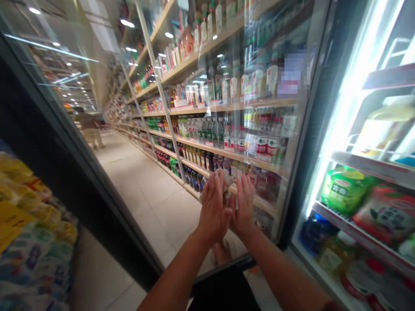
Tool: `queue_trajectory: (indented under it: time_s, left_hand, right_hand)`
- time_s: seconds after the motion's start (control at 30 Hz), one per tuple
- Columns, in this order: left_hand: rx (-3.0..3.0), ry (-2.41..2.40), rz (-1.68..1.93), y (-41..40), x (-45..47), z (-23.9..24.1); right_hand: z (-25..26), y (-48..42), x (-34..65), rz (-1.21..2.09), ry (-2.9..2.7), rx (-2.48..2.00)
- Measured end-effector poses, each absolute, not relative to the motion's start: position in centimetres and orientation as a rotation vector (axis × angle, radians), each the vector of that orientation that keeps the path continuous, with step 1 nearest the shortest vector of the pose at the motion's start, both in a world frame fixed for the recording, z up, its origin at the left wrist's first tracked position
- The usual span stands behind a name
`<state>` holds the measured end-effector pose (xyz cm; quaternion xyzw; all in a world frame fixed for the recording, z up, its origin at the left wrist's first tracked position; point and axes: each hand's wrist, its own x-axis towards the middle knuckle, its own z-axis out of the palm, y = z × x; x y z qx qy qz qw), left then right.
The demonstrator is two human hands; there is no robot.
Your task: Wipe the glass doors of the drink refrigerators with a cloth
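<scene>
A glass cooler door [152, 185] with a dark frame stands open in front of me. Both my hands are up against its pane, low and near the centre of the view. My left hand [212, 207] lies with its fingers stretched upward on a pale crumpled cloth [226, 176]. My right hand [244, 207] is close beside it, fingers extended, pressing at the cloth's right side. The thumbs nearly meet. Much of the cloth is hidden under the hands, and reflections in the glass blur its edges.
Lit cooler shelves [363, 168] at the right hold a green pouch [345, 190], a red pouch [385, 211] and bottles. Stacked yellow and blue packages [32, 242] stand at the left. Through or in the glass show long bottle shelves [207, 147] and a tiled aisle [136, 185].
</scene>
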<state>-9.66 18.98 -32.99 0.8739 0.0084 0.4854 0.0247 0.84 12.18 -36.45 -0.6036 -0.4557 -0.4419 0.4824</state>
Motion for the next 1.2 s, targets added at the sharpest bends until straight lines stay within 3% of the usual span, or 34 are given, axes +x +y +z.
queue_trajectory:
  time_s: [0.13, 0.3, 0.43, 0.53, 0.6, 0.83, 1.07, 1.2]
  left_hand:
    - [2.491, -0.122, 1.408, 18.8, -10.8, -32.0]
    - [2.710, 0.098, 1.890, 21.8, -15.4, -33.4]
    - [2.944, 0.592, 2.126, 25.2, -17.8, -34.8]
    - [2.996, 0.696, 2.201, 26.6, -17.7, -35.7]
    - [2.984, 0.724, 2.224, 26.8, -17.4, -36.0]
    - [3.005, 0.702, 2.219, 27.3, -17.4, -36.0]
    - [2.954, 0.745, 2.163, 27.3, -17.2, -36.3]
    - [2.957, 0.765, 2.159, 26.8, -17.2, -36.3]
  right_hand:
    - [-38.4, 14.1, -1.9, -1.031, -1.247, -1.484]
    - [-43.4, 13.9, -1.1, -1.174, -1.170, -1.662]
    - [-38.4, 12.7, 1.9, -1.220, -1.075, -1.727]
    - [-31.9, 13.2, 3.1, -1.166, -0.978, -1.747]
    - [-30.4, 13.9, 3.0, -1.150, -0.964, -1.738]
    - [-40.7, 13.2, 4.4, -1.233, -0.953, -1.725]
    - [-32.6, 9.8, 11.8, -1.112, -0.629, -1.699]
    - [-37.3, 8.5, 11.4, -1.076, -0.683, -1.728]
